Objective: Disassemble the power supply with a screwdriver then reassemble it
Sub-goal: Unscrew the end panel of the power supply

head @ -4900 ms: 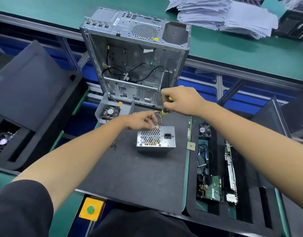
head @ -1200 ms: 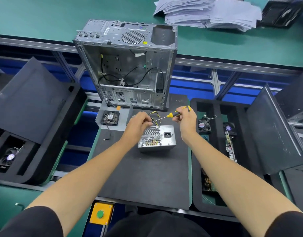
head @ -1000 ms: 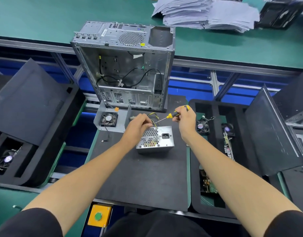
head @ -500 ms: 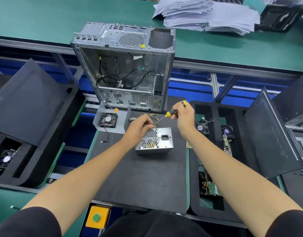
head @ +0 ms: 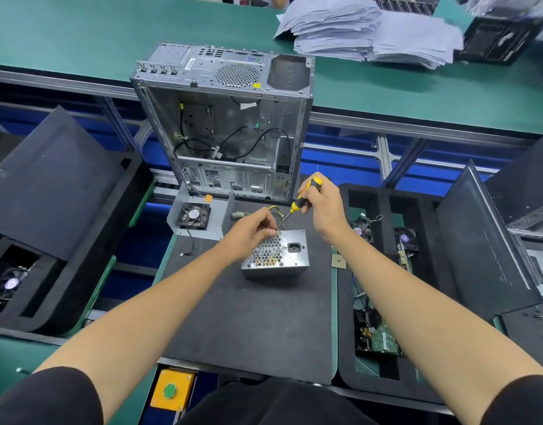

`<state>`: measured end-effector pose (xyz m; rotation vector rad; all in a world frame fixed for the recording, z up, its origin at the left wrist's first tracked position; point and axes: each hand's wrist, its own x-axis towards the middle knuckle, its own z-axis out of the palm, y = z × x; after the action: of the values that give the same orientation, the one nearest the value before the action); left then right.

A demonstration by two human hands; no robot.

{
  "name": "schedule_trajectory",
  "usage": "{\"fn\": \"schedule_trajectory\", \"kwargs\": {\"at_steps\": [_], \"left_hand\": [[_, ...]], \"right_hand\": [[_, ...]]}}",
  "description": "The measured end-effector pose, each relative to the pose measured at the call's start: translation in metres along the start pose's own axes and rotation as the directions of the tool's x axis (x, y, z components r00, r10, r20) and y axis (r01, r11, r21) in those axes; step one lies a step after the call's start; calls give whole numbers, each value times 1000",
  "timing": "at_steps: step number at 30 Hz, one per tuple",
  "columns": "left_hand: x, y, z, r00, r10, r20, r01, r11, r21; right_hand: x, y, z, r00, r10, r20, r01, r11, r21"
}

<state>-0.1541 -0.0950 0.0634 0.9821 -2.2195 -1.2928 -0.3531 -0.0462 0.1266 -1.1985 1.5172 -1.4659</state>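
**Steadying a metal box while the driver finds its screw**

Holding the screwdriver (head: 304,196) in my right hand (head: 323,210), I have my fingers wrapped around its yellow-and-black handle, shaft slanting down and to the left so the tip meets the far edge of the power supply (head: 276,254). My left hand (head: 251,234) rests on the far left corner of that box, fingers curled in and pinching right where the tip lands; I judge I am holding a screw there, though it is too small to make out.

The power supply sits near the far end of the black foam mat (head: 248,317), its honeycomb grille and mains socket facing up, with yellow and black wires trailing off behind it toward the open computer case (head: 227,124).

I expect the box to be stiff sheet metal, fairly heavy, so it should stay put under light pressure. Its bare walls are probably slick and the folded edges may be sharp. The flat side walls or solid corners are the best hold, not the thin perforated grille or the wires. The mat should give it some bite. The real risk, as I judge it, is the tip skating off the screw head, so I want the shaft more upright and firm downward pressure.
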Motion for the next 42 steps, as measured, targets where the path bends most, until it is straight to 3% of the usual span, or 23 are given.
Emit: {"fn": "schedule_trajectory", "kwargs": {"at_steps": [9,30,37,42], "left_hand": [[-3,8,4,999,-21,-29,20,999,-44],[3,35,1,991,-26,129,2,984,180],[3,41,4,984,-15,180,-51,933,357],[5,42,11,993,-22,114,-41,852,522]], "right_hand": [[2,-5,-3,998,-21,58,25,998,-64],[-7,-28,-1,981,-74,182,122,954,-273],[-8,-30,-2,970,-74,230,145,940,-310],[-12,-30,-1,950,-81,300,181,930,-320]]}}
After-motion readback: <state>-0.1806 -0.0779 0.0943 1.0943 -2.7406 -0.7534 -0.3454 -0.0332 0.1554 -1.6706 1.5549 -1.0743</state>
